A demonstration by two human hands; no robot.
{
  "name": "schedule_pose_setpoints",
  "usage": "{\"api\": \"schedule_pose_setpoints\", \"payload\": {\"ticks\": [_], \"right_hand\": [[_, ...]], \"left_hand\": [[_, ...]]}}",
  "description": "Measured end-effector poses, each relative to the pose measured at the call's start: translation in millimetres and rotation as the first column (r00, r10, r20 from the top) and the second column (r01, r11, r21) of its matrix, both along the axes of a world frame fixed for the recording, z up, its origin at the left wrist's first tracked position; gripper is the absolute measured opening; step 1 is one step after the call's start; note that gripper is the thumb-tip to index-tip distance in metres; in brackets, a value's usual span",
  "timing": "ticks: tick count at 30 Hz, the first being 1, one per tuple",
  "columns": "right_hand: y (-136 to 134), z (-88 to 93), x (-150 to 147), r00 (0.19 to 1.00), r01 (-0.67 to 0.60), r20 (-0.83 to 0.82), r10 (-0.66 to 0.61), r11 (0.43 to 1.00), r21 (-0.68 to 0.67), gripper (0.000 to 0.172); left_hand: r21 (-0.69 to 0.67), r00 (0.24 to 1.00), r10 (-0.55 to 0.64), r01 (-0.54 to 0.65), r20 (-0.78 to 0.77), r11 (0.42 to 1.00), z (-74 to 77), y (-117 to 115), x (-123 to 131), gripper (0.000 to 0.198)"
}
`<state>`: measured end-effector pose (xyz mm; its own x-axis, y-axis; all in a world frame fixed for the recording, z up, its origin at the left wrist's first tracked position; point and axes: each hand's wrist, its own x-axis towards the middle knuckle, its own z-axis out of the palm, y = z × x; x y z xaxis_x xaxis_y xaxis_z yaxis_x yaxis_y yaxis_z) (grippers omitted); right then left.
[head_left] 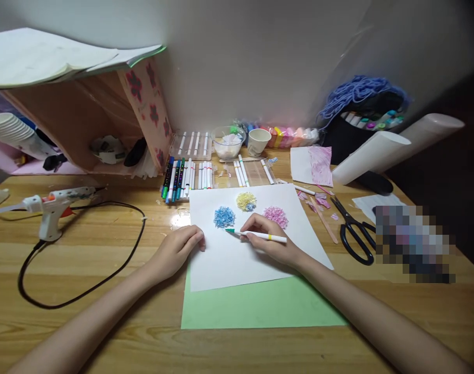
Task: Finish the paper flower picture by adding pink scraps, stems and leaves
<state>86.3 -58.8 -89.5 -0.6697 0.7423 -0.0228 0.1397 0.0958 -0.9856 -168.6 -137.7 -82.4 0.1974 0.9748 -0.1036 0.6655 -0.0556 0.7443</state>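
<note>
Two hands meet the sheet [237, 265]: the right hand [274, 243] pinches a marker [260, 236] lying crosswise, green tip pointing left near the blue tuft [224, 217]; the left hand [180, 248], loosely curled and empty, presses the sheet. Marker print is unreadable.

Soft, even indoor light from above; we see the white sheet [237, 259] bright, near clipping. Small glare patch on the counter [104, 249] at the sheet's upper left corner. Right side of frame drops to dark. Faint shadow under the left hand [178, 249]. The marker [266, 237] in the right hand [274, 244] reads sharp. Edges bow, wide-angle. Upper left of frame slightly soft. One pixelated block [414, 244] at centre right.
</note>
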Motion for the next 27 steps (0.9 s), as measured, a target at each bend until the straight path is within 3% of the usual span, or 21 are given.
{"api": "schedule_pose_setpoints", "payload": {"ticks": [27], "right_hand": [[-1.8,-0.2,0.5,0.998,0.000,0.057,-0.004,0.998,0.062,0.011]], "left_hand": [[0.010,0.999,-0.035,0.035,0.000,0.999,-0.9,0.8,0.4,0.040]]}}
